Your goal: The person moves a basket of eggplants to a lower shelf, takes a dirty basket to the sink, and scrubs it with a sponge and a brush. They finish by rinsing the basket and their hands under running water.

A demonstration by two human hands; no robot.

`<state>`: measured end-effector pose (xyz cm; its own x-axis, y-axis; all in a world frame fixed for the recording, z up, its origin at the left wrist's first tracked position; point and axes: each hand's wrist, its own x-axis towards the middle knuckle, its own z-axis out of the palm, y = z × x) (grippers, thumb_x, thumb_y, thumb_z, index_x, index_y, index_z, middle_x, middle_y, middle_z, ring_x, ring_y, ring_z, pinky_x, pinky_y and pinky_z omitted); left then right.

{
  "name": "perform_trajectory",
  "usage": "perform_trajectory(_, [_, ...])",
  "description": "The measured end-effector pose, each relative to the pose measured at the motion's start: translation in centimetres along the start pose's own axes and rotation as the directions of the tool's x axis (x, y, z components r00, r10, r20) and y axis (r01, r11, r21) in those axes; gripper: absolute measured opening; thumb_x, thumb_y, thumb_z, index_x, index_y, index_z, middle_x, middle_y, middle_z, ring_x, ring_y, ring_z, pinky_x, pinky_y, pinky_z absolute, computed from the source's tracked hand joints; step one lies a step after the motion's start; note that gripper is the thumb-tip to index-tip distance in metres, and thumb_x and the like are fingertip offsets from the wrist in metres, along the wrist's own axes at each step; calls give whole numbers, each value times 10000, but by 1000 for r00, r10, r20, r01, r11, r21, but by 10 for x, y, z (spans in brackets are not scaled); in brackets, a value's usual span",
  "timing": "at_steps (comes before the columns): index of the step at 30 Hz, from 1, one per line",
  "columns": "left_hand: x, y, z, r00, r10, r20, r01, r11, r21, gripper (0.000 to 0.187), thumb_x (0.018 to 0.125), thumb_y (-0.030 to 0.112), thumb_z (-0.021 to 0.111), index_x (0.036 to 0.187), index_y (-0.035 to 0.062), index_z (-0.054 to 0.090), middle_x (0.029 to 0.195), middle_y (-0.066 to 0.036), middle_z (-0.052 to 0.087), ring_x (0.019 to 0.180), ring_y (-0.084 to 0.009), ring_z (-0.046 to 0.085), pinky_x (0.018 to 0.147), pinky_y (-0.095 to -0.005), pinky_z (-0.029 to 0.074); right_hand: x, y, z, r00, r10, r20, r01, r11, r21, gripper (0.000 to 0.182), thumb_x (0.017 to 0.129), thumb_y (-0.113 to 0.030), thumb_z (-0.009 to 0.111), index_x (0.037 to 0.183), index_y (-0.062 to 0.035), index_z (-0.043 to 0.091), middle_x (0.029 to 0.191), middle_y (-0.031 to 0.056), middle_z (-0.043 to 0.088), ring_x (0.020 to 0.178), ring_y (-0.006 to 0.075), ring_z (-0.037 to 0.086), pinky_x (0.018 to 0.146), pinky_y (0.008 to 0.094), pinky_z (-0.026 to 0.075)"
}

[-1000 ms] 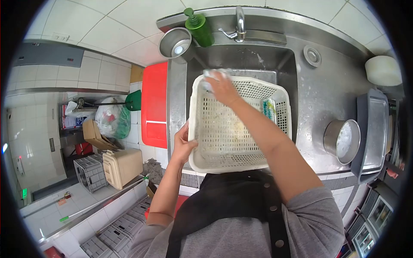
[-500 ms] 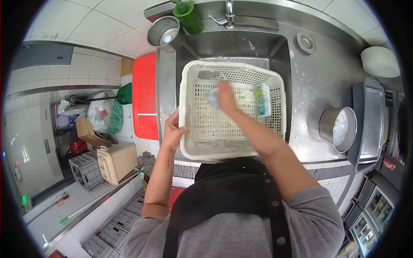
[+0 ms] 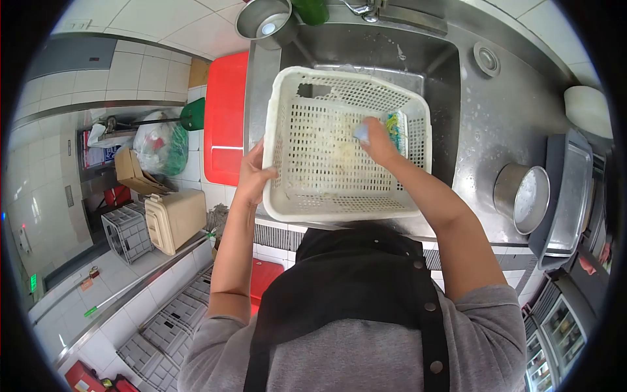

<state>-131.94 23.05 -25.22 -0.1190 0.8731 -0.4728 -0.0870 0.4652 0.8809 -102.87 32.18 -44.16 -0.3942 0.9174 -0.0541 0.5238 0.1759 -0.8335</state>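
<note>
Black cloth of our apron (image 3: 356, 281) lies nearest us, on the near side of our fingers. Our left hand (image 3: 255, 175) grips the left rim of the white plastic basket (image 3: 313, 163), thumb on the rim and the other fingers bent along its outer side. Inside the basket, our right hand (image 3: 377, 140) pinches a pale bluish wad (image 3: 360, 132) with its fingertips; blur hides how the remaining fingers sit. Just right of these fingers, a white, green and yellow packet (image 3: 402, 134) stands by the basket's right wall. Left of our left fingers is a red lid (image 3: 225, 121); well right of our right fingers, a steel pot (image 3: 521, 198) rests on the counter (image 3: 483, 130). Beyond both hands we see the sink's (image 3: 444, 85) far wall, then the faucet (image 3: 369, 12).
</note>
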Motion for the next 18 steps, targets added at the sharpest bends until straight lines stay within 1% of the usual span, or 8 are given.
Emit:
perform_trajectory(3, [6,0,19,998,7,58,-5,999,-33,881,571,-145,531,1439,-20,456,1323,-134,591,1197,-216,581,991,-320,468,7,-87,3,975,-105,196,55,967,249,516,795,34,666,1257,-64,458,1196,245,559,1138,418,554,998,422,447])
perform_trajectory(6, [14,-3,36,997,39,59,-36,999,-39,855,579,-123,538,1426,-22,471,1288,-129,610,1166,-200,597,981,-314,476,-12,-123,55,972,-193,133,147,944,296,492,794,17,668,1238,-44,465,1133,237,604,1083,410,596,963,424,465])
perform_trajectory(8, [19,-3,38,998,49,36,-47,998,-50,832,584,-130,530,1409,-26,489,1278,-125,615,1151,-192,601,970,-311,478,-28,-145,54,998,35,50,-54,899,434,295,755,-4,681,1033,9,585,990,216,663,977,405,646,874,461,490])
perform_trajectory(12, [19,-1,28,993,98,69,-99,995,7,824,596,-162,531,1408,-31,489,1281,-132,617,1149,-202,607,965,-310,478,-51,-135,53,970,-103,221,-27,856,516,241,742,-16,687,978,-11,634,915,198,684,869,386,663,802,446,511])
perform_trajectory(14, [11,-5,31,996,69,49,-68,997,-24,823,599,-161,532,1410,-32,487,1279,-132,617,1153,-201,605,968,-311,477,-43,-102,26,764,-172,622,-148,891,428,377,706,38,639,1066,-56,703,985,160,720,947,266,676,855,387,507])
perform_trajectory(15, [9,-5,33,998,46,40,-44,997,-56,822,602,-161,534,1412,-32,485,1278,-133,617,1157,-201,603,970,-312,475,-48,-80,14,746,-155,648,-52,956,288,437,680,39,636,1094,-76,720,999,125,727,931,210,660,848,358,506])
perform_trajectory(17, [7,-13,37,998,55,21,-53,997,-62,823,602,-159,528,1414,-32,484,1279,-131,616,1162,-201,600,968,-310,475,-62,-16,-29,618,-52,784,-131,977,168,428,668,34,632,1068,-82,732,1015,123,728,919,213,659,835,361,510])
perform_trajectory(18, [5,-17,37,999,48,11,-47,996,-69,822,601,-156,523,1414,-37,482,1289,-132,612,1167,-202,598,972,-308,472,-72,6,-55,547,168,820,-310,951,12,408,672,18,645,1060,-75,730,992,134,725,906,247,665,829,387,513])
